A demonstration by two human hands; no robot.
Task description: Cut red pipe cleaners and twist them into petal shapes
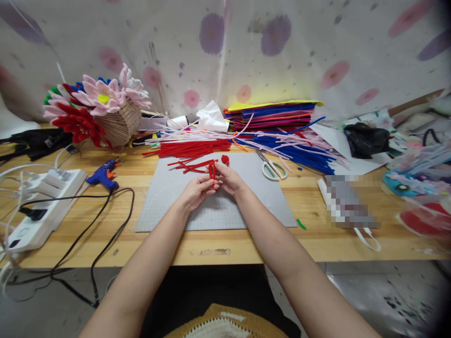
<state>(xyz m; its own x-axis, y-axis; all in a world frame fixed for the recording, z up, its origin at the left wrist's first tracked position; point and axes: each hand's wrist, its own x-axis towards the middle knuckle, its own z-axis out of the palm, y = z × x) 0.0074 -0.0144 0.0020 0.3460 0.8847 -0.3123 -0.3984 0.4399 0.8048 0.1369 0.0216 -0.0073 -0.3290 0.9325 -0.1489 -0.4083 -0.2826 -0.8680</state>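
Observation:
My left hand [197, 190] and my right hand [228, 180] meet over a grey cutting mat [243, 206] on the wooden table. Together they pinch a red pipe cleaner [212, 170] bent into a narrow upright loop. Just behind the loop lie several loose red pipe cleaner pieces [192, 165] and a small red curled piece [225, 159]. A bundle of straight red pipe cleaners [190, 148] lies at the mat's far edge.
Scissors [271, 166] lie at the mat's right corner beside blue pipe cleaners [299, 155]. A blue glue gun [103, 176], its black cord and a white power strip [42, 206] lie left. Pipe-cleaner flowers in a basket [102, 110] stand back left; stacked coloured sheets [271, 115] at the back.

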